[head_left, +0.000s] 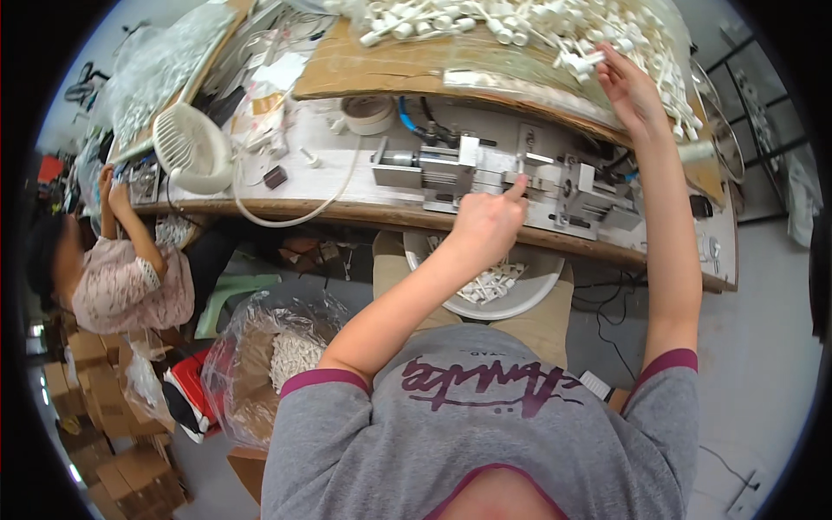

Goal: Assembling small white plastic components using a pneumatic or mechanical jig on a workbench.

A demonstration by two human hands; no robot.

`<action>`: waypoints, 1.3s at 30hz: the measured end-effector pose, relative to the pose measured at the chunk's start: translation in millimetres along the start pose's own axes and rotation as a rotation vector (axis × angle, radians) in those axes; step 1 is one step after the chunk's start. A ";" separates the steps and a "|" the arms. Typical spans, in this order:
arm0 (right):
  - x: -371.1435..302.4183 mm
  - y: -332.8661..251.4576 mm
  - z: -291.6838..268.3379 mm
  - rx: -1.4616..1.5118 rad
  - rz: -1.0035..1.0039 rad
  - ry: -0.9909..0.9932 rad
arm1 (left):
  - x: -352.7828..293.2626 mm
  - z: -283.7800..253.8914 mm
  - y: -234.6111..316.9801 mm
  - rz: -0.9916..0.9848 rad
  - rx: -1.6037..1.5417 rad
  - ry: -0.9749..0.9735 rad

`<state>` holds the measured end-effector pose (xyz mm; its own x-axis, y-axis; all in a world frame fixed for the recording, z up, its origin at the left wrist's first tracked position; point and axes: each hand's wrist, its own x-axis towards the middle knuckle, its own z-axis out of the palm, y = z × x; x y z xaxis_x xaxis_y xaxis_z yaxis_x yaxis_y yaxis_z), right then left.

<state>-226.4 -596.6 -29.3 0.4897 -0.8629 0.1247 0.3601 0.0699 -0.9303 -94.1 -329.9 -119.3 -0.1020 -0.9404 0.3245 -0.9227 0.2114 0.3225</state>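
Observation:
My right hand (631,94) is raised over the far edge of the bench. Its thumb and fingertips pinch a small white plastic part (596,57) at the front of a heap of similar white parts (520,19). Down at the bench edge, my left hand (490,224) is mostly curled. Its index finger reaches up to the middle of a metal clamping fixture (446,169), between two cylinder units. Whatever lies under those fingers is hidden. In my lap, below the left hand, rests a white basin (548,286) with several white stemmed pieces in it.
The heap lies on cardboard (373,76) behind the fixture. A white fan (192,149), a roll of tape (367,113) and a pale hose (334,195) occupy the bench's left. At far left a co-worker (130,277) sits. A plastic-lined box (251,373) of white parts stands beside me.

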 end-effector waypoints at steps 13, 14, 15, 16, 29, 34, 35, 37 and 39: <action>-126.0 6.3 34.5 0.098 0.162 -0.147 | 1.8 -31.0 11.2 -0.173 -0.581 0.066; -136.8 10.2 38.2 0.110 0.211 -0.150 | 2.7 -38.9 15.7 -0.267 -0.821 0.099; -147.0 12.8 44.9 0.117 0.229 -0.134 | 2.6 -43.4 19.5 -0.299 -1.144 0.160; -153.6 18.5 42.0 0.141 0.279 -0.184 | 4.5 -51.6 26.2 -0.292 -1.379 0.232; -155.0 30.7 16.5 0.149 0.155 0.049 | -20.6 -17.0 9.0 -0.122 -0.508 0.200; -166.4 32.3 22.7 0.085 0.148 0.103 | -14.0 3.9 5.2 0.022 -0.008 0.173; -168.8 32.7 21.8 0.071 0.148 0.108 | -10.2 3.5 4.9 0.019 0.025 0.136; -172.8 31.9 25.7 0.054 0.144 0.135 | -2.8 1.1 4.2 0.011 0.092 0.066; -174.2 31.1 29.0 0.042 0.138 0.134 | -2.1 -0.4 5.5 -0.012 0.077 0.043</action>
<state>-277.5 -429.6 -70.0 0.4272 -0.9026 -0.0525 0.3316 0.2104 -0.9197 -98.8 -326.7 -117.8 -0.0761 -0.9301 0.3593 -0.9498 0.1772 0.2577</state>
